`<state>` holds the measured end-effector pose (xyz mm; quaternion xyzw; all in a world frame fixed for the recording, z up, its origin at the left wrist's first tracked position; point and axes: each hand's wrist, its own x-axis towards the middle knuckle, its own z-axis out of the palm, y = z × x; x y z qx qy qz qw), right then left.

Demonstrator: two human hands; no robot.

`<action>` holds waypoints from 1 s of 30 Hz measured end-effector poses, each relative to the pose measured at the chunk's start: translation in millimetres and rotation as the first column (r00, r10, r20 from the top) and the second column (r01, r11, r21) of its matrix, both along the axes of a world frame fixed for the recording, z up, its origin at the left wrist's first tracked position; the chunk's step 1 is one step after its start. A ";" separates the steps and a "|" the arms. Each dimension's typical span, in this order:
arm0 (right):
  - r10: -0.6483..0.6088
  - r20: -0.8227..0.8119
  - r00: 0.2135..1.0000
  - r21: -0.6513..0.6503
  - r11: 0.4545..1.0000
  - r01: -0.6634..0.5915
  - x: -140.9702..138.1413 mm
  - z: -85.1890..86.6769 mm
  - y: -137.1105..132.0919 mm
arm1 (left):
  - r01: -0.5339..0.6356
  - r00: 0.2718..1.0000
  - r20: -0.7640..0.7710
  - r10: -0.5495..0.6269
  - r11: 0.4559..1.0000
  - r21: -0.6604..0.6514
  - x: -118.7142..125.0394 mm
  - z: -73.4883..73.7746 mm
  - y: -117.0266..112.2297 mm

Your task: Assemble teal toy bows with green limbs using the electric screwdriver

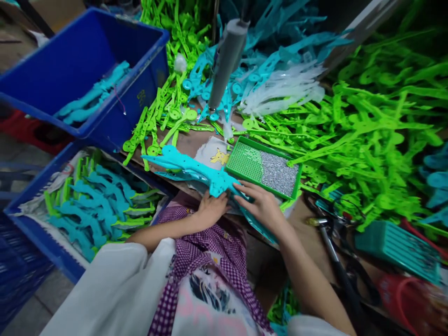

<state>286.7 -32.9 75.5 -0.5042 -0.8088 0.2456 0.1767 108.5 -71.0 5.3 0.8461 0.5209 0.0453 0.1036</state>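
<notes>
A long turquoise plastic part (192, 166) with small holes lies across the front edge of the worktable, just above my lap. My left hand (214, 207) is closed on its middle from below, the fingers curled at the underside. Over its right portion reaches my right hand (261, 203), fingers stretched and apart, with the fingertips touching the part. A turquoise strip continues below the right hand, partly hidden. Right behind the part stands a green tray (228, 164) holding many small silvery screws (278, 172) in its right half.
A grey cylindrical tool (228, 63) hangs above the table. Lime-green parts (367, 121) are heaped behind and right. At left are a deep blue bin (140, 93) and a lower crate (38, 186) of turquoise and green parts. A hammer (332, 247) and teal basket (395, 247) lie right.
</notes>
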 end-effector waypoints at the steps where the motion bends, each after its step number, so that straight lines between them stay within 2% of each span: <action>1: 0.027 0.009 1.000 -0.028 0.999 -0.027 -5.8 -2.1 9.3 | -0.001 1.000 0.004 0.001 1.000 0.015 0.7 1.6 -1.3; 5: 0.105 0.071 0.992 -0.104 0.990 -0.097 -11.1 -4.3 31.7 | -0.021 1.000 -0.015 0.022 1.000 0.013 7.4 12.6 -1.9; 12: 0.174 0.124 0.977 -0.199 0.969 -0.147 -2.1 1.3 45.0 | -0.072 0.994 -0.093 0.062 0.991 -0.113 26.0 39.5 10.8; 15: 0.186 0.131 0.974 -0.179 0.971 -0.161 3.7 4.4 48.3 | -0.076 0.992 -0.117 0.052 0.974 -0.211 29.7 47.8 12.5; 18: 0.175 0.192 0.966 -0.124 0.980 -0.153 9.1 8.0 47.2 | -0.098 0.992 -0.107 0.067 0.941 -0.324 33.4 45.9 9.3; 23: 0.158 0.278 0.948 -0.055 0.987 -0.148 14.1 11.0 39.8 | -0.197 0.980 -0.094 0.174 0.910 -0.366 36.4 34.5 2.6; 30: 0.113 0.277 0.954 -0.003 0.993 -0.117 8.8 1.4 29.3 | -0.187 0.982 -0.083 0.168 0.901 -0.392 30.9 42.0 4.0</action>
